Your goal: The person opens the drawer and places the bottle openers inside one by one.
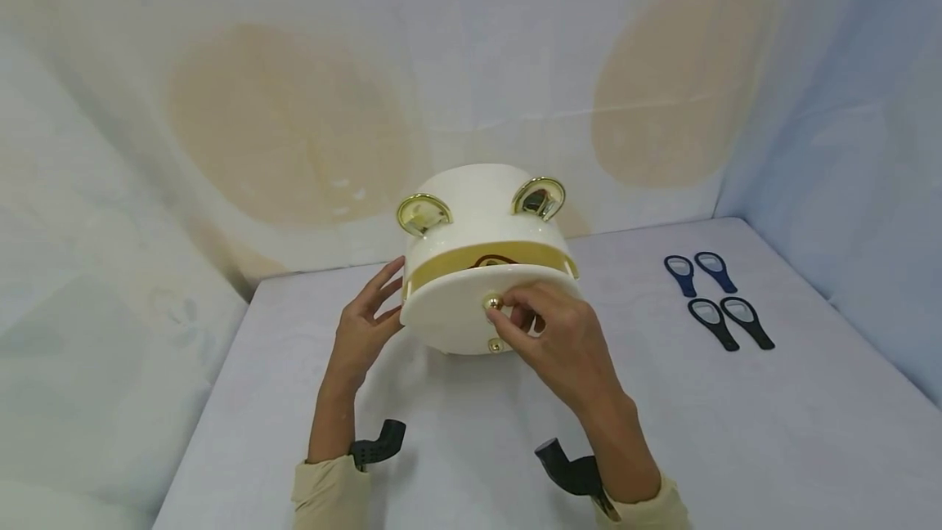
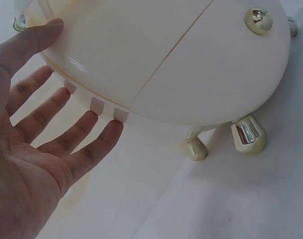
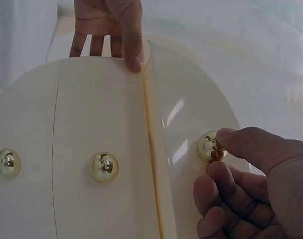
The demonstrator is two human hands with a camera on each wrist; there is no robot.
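The surface [image 1: 471, 432] under both hands is covered in a pale cloth, with fabric walls rising beyond it. Just ahead of the hands stands a cream round box [image 1: 486, 268], a drawer cabinet with two gold ear-shaped handles [image 1: 540, 198] on top and small gold feet [image 2: 248, 135] beneath. Its upper drawer [image 1: 471, 313] is partly out toward the person, showing a yellowish interior; this looks like the reason the two hands are set as they are.

The left hand [image 1: 365, 325] lies against the box's left side, fingers straight and spread, thumb on the front edge in the left wrist view. It grips nothing; it seems placed to brace the box so it does not slide as the drawer is drawn.

The right hand [image 1: 561, 342] is at the drawer's front, thumb and forefinger pinching a gold knob [image 1: 491, 302], the other fingers curled beneath. The right wrist view shows two more gold knobs [image 3: 103, 167] on the closed drawer fronts, away from the fingers.

Well off to the right of the right hand lie four dark loop-shaped pieces [image 1: 717, 301], two blue and two black, in neat pairs, untouched.
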